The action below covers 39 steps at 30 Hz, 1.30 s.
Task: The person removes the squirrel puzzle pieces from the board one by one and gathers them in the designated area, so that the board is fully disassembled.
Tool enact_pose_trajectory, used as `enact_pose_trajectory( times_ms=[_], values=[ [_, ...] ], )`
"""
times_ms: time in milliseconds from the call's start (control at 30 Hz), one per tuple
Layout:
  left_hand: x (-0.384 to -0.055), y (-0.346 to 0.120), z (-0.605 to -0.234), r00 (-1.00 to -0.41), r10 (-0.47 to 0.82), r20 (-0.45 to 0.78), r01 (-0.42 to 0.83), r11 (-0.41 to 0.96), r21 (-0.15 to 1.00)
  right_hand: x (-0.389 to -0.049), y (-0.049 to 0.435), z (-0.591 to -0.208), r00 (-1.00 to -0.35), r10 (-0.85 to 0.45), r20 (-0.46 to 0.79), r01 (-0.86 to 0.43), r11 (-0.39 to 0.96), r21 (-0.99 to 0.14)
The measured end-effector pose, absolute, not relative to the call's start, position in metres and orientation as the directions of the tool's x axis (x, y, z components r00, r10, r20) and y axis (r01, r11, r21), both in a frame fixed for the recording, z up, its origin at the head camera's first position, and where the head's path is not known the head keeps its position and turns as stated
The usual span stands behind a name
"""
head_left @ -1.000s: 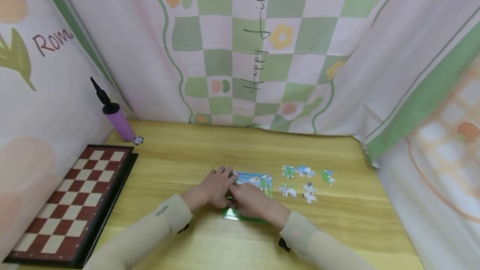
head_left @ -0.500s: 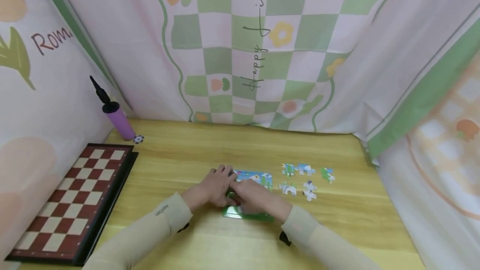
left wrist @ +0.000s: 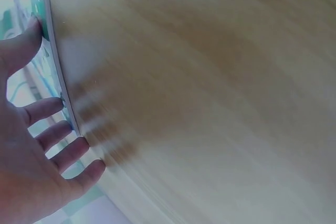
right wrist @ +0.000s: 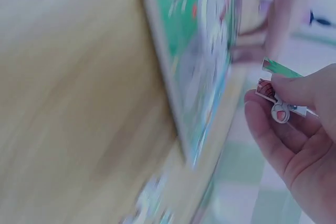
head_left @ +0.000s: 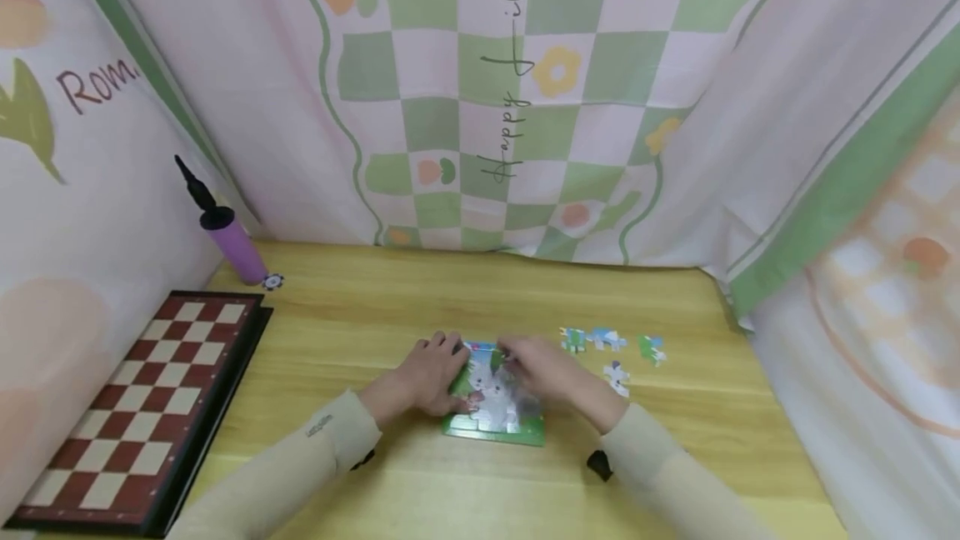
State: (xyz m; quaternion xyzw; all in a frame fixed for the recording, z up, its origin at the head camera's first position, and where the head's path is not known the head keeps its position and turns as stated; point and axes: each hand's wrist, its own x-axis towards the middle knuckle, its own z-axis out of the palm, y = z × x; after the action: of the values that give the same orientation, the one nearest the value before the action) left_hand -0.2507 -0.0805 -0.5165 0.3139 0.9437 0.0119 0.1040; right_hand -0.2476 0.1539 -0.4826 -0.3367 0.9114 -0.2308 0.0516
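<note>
A flat jigsaw puzzle board [head_left: 491, 437] with a green border and a picture of white animals lies on the table. My left hand [head_left: 427, 375] rests at its left side. In the left wrist view the thumb [left wrist: 29, 38] touches the picture side, and the spread fingers meet the board's edge. My right hand [head_left: 543, 367] is over the board's right part. In the right wrist view it pinches a jigsaw piece [right wrist: 281, 114], with green and a small pink heart on it, between thumb and fingers. The right hand hides the board's upper right.
Several loose jigsaw pieces [head_left: 606, 338] lie right of the board. At the left is a red and cream checkered game board [head_left: 142, 398]. A purple hand pump [head_left: 236, 248] stands behind it, with a small black and white disc [head_left: 273, 282] beside it. Curtains line the table's back.
My right hand has moved right, away from the left hand, uncovering the board's middle. One loose piece beside the board is now out of sight by the right forearm. The left hand stays put.
</note>
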Motion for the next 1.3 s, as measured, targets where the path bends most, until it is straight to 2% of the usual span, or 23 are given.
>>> enact_pose_trajectory(
  times_ms=[233,533,767,967,1300],
  values=[
    [-0.25,-0.081,-0.516,-0.782,0.598,-0.177,0.589,0.801,0.106,-0.247,0.223,-0.48,-0.853,-0.514,0.095,-0.491,0.726,-0.481],
    [-0.249,-0.08,-0.517,-0.779,0.598,-0.186,0.586,0.801,0.124,-0.24,0.304,-0.48,-0.923,-0.383,-0.039,-0.316,0.811,-0.492],
    [-0.25,-0.081,-0.517,-0.78,0.597,-0.187,0.584,0.802,0.125,-0.231,0.351,-0.489,-0.939,-0.337,-0.075,-0.263,0.839,-0.477],
    [-0.249,-0.082,-0.516,-0.777,0.6,-0.189,0.584,0.8,0.135,-0.227,0.371,-0.495,-0.94,-0.336,-0.065,-0.276,0.856,-0.436],
    [-0.25,-0.082,-0.518,-0.782,0.597,-0.181,0.58,0.802,0.142,-0.231,0.367,-0.509,-0.949,-0.307,-0.067,-0.256,0.879,-0.403]
  ],
)
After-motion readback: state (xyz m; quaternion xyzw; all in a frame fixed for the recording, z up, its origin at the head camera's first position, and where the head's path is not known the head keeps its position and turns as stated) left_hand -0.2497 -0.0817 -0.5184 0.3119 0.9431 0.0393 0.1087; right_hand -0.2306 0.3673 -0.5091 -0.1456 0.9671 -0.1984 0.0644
